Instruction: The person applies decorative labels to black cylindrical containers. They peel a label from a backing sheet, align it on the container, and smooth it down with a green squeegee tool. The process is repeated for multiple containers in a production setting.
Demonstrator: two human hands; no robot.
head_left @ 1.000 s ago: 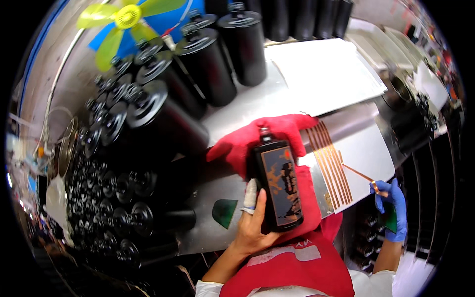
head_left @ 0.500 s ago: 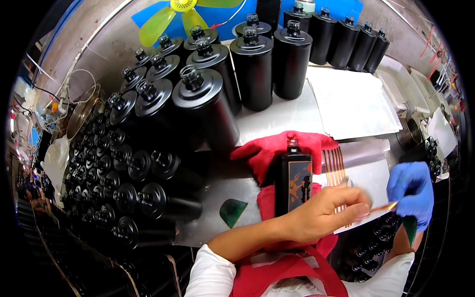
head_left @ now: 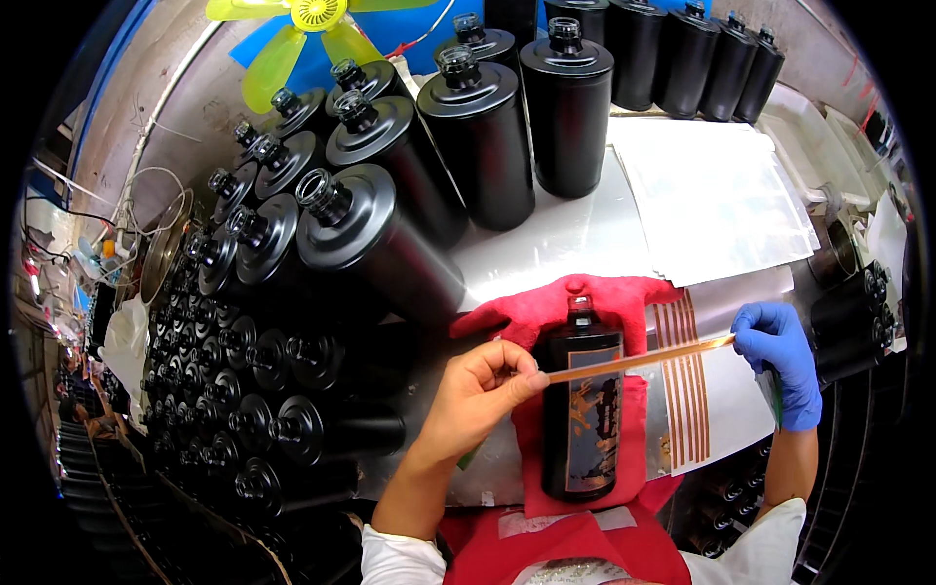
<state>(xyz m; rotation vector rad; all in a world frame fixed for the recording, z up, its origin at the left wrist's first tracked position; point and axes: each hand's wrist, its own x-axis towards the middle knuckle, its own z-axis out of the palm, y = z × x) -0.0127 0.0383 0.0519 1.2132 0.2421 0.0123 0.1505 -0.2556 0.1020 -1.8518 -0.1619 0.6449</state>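
A thin copper-coloured strip (head_left: 634,363) is stretched between my two hands, above a black bottle (head_left: 591,429) with a dark, copper-patterned label. My bare left hand (head_left: 483,395) pinches the strip's left end between thumb and fingers. In a blue glove, my right hand (head_left: 783,356) pinches the other end; a dark green piece (head_left: 776,398) shows by its palm. The bottle lies on a red cloth (head_left: 629,448), neck pointing away from me. Right of it, several similar strips (head_left: 684,429) lie on a white sheet (head_left: 736,419). A green flat piece (head_left: 470,456) is mostly hidden behind my left wrist.
Large black bottles (head_left: 341,219) stand at the back left, and many more lie stacked (head_left: 292,429) at the left. White sheets (head_left: 717,200) lie on the metal table (head_left: 561,239) at the back right. A yellow-green fan (head_left: 319,14) is at the far edge.
My left hand has moved left across the bottle, drawing the strip out lengthwise. My right hand has shifted slightly left and up. The label is now more fully visible.
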